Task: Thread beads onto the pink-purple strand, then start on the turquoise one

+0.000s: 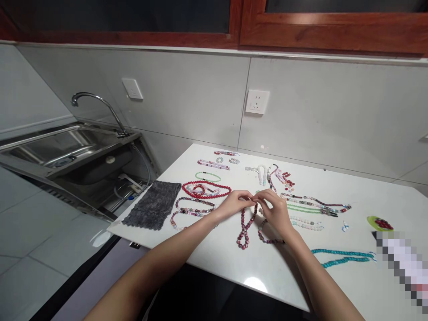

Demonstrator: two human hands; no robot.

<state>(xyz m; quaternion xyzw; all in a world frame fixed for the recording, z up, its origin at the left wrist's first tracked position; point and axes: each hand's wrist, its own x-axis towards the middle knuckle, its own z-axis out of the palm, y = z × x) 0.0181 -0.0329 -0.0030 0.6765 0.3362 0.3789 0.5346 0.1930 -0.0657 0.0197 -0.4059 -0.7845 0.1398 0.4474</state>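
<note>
Fingertips of my left hand (234,201) and my right hand (274,210) are pinched close together over the middle of the table. From them hangs a dark red bead necklace (243,236), its lower part crossed into a small loop on the tabletop. Both hands are closed on its upper end; the fingers hide exactly how it is held. A multicoloured bead strand (266,240) lies partly under my right hand. Left of my left hand are a bright red bead necklace (187,191) and a dark multicoloured strand (194,208).
A dark grey cloth (152,206) covers the table's left corner. Turquoise beads (347,258), a green dish (372,221) of dark red beads and green strands (301,206) lie to the right. Beyond the left edge stands a metal sink (63,145). Wooden cabinets (327,33) hang above.
</note>
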